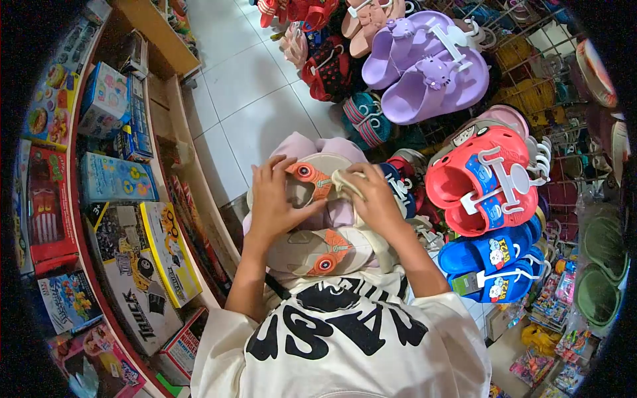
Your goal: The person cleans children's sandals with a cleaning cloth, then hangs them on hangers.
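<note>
My left hand (pixel 273 202) grips a beige sandal (pixel 337 161) with an orange strap, its fingers at the strap's edge and the thumb below. Bunched in my right hand (pixel 373 196) is a cream cloth (pixel 343 180), which touches the same sandal near the toe strap. Part of the cloth hangs down past the wrist. A second beige sandal (pixel 355 247) with an orange strap rests on my lap, closer to my body. Lilac trousers (pixel 295 144) show beneath the sandals.
Shelves of boxed toys (pixel 119 177) line the left side. At right, purple sandals (pixel 418 83), red clogs (pixel 458 189) and blue slippers (pixel 488 259) hang on a wire rack (pixel 524 50). White floor tiles (pixel 245 93) run ahead between both sides.
</note>
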Available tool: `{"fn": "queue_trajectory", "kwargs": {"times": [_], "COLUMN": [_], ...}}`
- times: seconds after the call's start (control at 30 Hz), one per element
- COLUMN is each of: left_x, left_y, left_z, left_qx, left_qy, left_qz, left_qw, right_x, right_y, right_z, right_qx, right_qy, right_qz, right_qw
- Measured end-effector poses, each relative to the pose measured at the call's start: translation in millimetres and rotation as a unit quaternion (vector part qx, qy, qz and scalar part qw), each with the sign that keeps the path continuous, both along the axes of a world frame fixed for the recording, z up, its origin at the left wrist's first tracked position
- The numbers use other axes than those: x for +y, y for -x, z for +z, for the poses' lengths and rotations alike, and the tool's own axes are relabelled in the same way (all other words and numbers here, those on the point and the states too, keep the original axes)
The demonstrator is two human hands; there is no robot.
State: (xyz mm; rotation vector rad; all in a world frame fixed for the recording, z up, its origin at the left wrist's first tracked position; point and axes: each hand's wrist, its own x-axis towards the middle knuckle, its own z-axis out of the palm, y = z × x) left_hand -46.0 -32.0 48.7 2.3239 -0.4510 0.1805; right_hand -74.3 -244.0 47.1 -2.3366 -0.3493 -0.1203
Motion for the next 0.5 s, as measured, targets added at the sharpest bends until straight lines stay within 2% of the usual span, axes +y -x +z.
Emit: {"fn": "queue_trajectory", "kwargs": {"times": [0.03,0.1,0.17,0.27,0.3,0.43,0.5], "left_x": [7.1,10.7,9.0,6.8,5.4,1.2,2.8], "left_y": [1.0,0.4,0.9,4.5,5.4,9.2,9.7], "left_z": [-0.4,-4.7,-10.6,-22.9,-26.2,-26.9,-25.4], "left_qx": [0.025,0.071,0.06,0.032,0.019,0.038,0.041], "left_qy": [-0.002,0.035,0.026,0.0,-0.01,0.008,0.016], "left_qz": [0.0,-0.001,-0.001,0.0,0.003,0.021,0.016], "left_qw": [1.0,0.997,0.998,0.999,1.0,0.999,0.999], "right_x": [1.9,11.2,25.4,33.0,29.8,16.1,0.7], "right_y": [-2.0,-8.5,-8.4,0.0,-0.9,0.8,0.4], "right_z": [5.8,14.7,2.3,-22.5,-25.5,-21.8,-19.8], "right_qx": [-0.028,-0.077,-0.109,-0.025,-0.013,0.002,0.001], "right_qy": [-0.013,-0.016,-0.012,0.051,0.031,0.026,0.058], "right_qz": [-0.028,-0.01,0.042,0.069,0.072,0.037,0.018], "right_qw": [0.999,0.997,0.993,0.996,0.997,0.999,0.998]}}
